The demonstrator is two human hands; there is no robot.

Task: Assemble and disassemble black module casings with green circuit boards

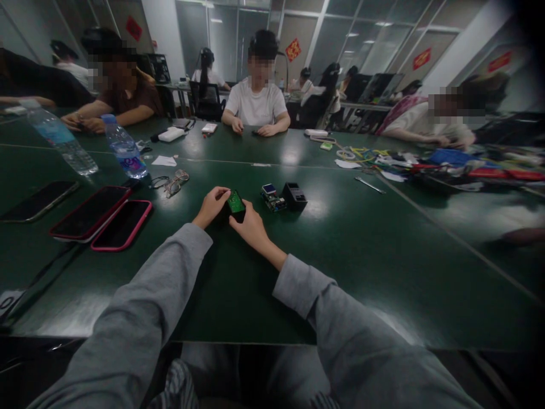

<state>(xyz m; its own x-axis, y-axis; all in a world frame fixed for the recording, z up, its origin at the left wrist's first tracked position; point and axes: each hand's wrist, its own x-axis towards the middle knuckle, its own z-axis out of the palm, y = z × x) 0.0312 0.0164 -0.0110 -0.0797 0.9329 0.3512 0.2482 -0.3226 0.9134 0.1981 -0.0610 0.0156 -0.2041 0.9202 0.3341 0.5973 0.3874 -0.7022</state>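
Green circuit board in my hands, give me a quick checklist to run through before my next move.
1. Both hands on the green circuit board: ok, left hand and right hand hold it together with a black part under it.
2. Board face visible: ok, green side up.
3. Second small board module close by: ok, just right of the hands.
4. Black housing within reach: ok, beside that module.
5. Board seated in the black part: cannot tell, fingers cover the edges.
6. Phones apart from the hands: ok, off to the left.

- Two water bottles (pixel 124 149) stand at the far left of the green desk (pixel 361 238).
- Two pink-cased phones (pixel 121 225) lie side by side.
- Glasses (pixel 172 183) lie near them.
- People sit opposite.
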